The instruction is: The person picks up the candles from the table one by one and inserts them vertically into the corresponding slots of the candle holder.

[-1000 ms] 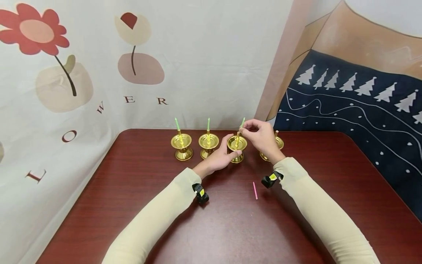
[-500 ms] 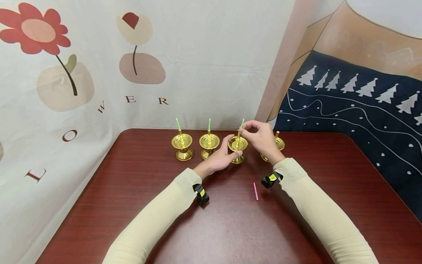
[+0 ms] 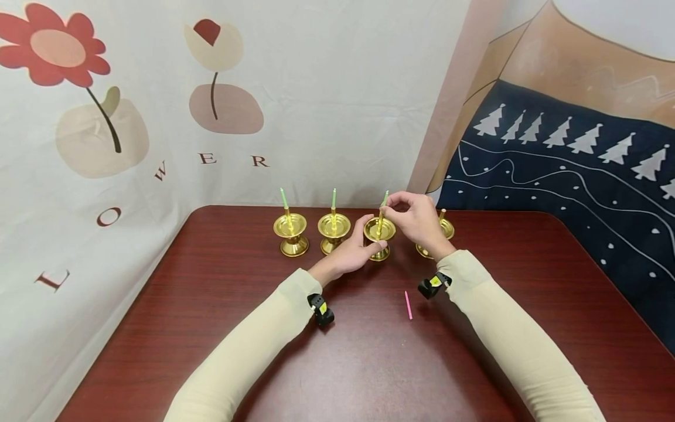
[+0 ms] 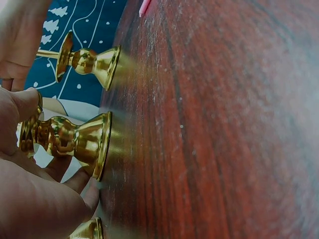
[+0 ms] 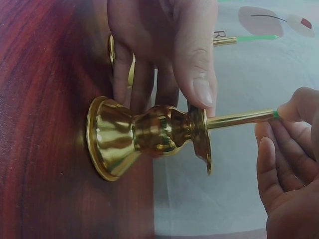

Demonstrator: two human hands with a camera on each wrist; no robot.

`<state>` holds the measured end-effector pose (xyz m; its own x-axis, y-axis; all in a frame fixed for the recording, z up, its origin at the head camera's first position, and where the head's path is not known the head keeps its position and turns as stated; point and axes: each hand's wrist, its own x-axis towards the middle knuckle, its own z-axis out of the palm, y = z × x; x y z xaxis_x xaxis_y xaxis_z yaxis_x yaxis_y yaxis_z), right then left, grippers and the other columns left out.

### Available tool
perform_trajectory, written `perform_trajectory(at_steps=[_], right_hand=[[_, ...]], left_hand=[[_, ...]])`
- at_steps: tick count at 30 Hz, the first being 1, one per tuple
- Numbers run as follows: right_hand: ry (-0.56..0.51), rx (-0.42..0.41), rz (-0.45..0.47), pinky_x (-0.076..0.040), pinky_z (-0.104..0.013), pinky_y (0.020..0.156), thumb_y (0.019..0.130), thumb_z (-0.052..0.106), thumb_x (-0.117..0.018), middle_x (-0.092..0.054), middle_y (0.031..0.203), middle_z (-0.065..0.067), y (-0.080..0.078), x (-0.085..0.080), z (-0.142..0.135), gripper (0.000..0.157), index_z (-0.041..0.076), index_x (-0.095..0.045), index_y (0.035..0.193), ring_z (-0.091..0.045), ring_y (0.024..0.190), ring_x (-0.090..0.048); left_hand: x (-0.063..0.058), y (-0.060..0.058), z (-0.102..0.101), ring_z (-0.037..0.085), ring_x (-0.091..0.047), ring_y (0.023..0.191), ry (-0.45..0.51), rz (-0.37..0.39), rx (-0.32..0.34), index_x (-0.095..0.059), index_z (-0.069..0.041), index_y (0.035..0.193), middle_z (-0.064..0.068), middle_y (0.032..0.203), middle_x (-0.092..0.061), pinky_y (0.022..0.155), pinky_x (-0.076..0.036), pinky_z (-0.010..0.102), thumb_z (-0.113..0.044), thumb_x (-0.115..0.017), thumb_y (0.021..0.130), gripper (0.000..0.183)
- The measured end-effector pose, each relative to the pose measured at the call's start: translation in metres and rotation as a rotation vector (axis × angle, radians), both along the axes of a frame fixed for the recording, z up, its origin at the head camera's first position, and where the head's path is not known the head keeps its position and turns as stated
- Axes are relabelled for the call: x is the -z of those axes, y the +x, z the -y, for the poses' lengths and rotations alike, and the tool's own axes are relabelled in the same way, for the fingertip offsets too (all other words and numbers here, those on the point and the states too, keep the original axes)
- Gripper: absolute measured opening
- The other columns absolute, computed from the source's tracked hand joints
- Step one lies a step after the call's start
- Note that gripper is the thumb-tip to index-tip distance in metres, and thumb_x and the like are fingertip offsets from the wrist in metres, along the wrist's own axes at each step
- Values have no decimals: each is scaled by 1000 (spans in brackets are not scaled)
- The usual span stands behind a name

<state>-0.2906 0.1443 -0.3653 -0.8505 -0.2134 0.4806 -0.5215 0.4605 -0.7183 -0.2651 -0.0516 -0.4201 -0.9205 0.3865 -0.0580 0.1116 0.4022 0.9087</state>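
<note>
My left hand [image 3: 345, 253] grips a brass candle holder [image 5: 160, 130] that stands upright on the table, its thumb lying at the dish rim and its other fingers round the far side. With thumb and fingertips, my right hand [image 3: 418, 219] pinches a slim green candle [image 3: 385, 198] at the top of the holder's central tube. A sliver of green shows at the tube's mouth in the right wrist view, and the fingers hide part of the candle. On the dark red table [image 3: 348, 351], a pink candle [image 3: 408, 306] lies nearer the person.
To the left stand two matching holders, the outer one [image 3: 294, 246] and the inner one [image 3: 327, 233], each with a green candle upright in its tube. A fourth holder [image 3: 447, 229], partly behind the right hand, has a bare tube. A printed cloth [image 3: 327, 117] hangs behind the table.
The green candle in my right hand has come down slightly and left, onto the tube's mouth, where a small gap showed before. My left hand and the holder have stayed put.
</note>
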Motion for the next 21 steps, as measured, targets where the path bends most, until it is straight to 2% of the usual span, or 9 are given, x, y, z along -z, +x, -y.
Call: perform_trajectory(at_steps=[10,21], right_hand=[[57,-27,1,-51,-19,74,97,5,-81,-78,89,-10,-2,-7,-1,6,-1,-80,95,-21,83,-70],[96,-42,-3,-51,-20,74,96,6,-82,-78,88,-9,-4,-12,-2,6,1,-80,94,-22,83,-70]], left_hand=[[1,0,0,42,-53,145,0,-8,11,-13,-17,174,29,165,-44,122,-37,56,-35,-62,113,81],[5,-5,0,39,-57,140,-36,5,-16,-16,-25,175,24,164,-48,119,-42,52,-39,-66,111,82]])
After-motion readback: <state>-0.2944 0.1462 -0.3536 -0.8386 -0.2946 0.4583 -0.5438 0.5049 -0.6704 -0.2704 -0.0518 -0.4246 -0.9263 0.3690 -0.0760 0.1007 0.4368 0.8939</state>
